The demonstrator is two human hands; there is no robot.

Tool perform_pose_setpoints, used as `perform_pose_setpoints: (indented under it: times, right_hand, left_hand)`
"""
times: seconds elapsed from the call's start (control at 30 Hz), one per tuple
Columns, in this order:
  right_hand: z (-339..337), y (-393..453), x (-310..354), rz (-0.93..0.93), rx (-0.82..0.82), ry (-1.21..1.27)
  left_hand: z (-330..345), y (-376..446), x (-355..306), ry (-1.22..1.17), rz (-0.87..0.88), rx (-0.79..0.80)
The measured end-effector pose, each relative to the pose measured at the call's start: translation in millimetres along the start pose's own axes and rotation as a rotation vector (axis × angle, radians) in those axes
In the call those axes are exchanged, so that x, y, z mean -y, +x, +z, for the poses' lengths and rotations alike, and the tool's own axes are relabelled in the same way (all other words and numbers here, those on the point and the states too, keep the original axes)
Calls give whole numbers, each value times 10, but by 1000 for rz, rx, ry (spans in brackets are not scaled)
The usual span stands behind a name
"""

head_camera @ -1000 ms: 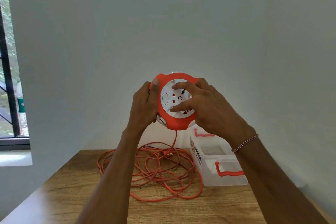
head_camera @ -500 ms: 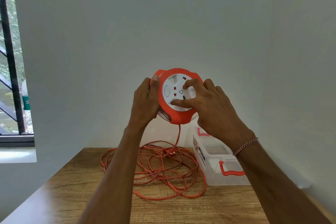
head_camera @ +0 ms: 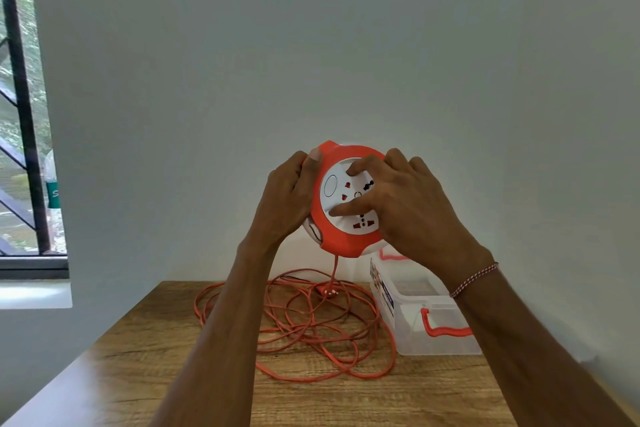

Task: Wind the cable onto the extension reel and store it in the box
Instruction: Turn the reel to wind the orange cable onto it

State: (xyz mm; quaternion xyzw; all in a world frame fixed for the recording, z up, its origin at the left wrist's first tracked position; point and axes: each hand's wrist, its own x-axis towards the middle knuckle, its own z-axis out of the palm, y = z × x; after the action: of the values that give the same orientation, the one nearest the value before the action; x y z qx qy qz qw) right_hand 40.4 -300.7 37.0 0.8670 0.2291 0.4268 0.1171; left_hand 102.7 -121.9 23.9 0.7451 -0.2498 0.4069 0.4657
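Observation:
I hold a round orange-and-white extension reel (head_camera: 341, 232) up in the air above the table, its socket face turned toward me. My left hand (head_camera: 285, 199) grips its left rim. My right hand (head_camera: 405, 204) lies over the white socket face, fingers spread on it. An orange cable (head_camera: 311, 322) hangs from the reel's bottom edge down to a loose tangle of loops on the table, with its plug (head_camera: 329, 292) lying at the back of the pile. A clear plastic box (head_camera: 419, 333) with orange handles stands open to the right of the tangle.
The wooden table (head_camera: 138, 374) stands against a plain grey wall, with another wall close on the right. A barred window (head_camera: 24, 114) and its sill are at the left.
My right hand's fingers have shifted around the socket face, and the white face has turned inside the orange rim. The cable pile looks much the same.

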Motion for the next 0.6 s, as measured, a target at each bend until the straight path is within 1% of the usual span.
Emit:
perform_pose_setpoints:
  times: [0.17, 0.33, 0.4, 0.5, 0.6]
  right_hand:
    - [33, -7, 17, 17, 2, 15]
    - [90, -2, 10, -3, 53, 9]
    - [105, -22, -7, 18, 14, 42]
    - [85, -22, -55, 124, -63, 142]
    - [96, -8, -73, 134, -96, 148]
  left_hand:
    - [1, 9, 42, 24, 10, -13]
    - [9, 11, 48, 52, 17, 0]
    - [4, -1, 47, 34, 14, -4]
    - [10, -11, 25, -45, -18, -18]
    - [9, -2, -8, -45, -20, -36]
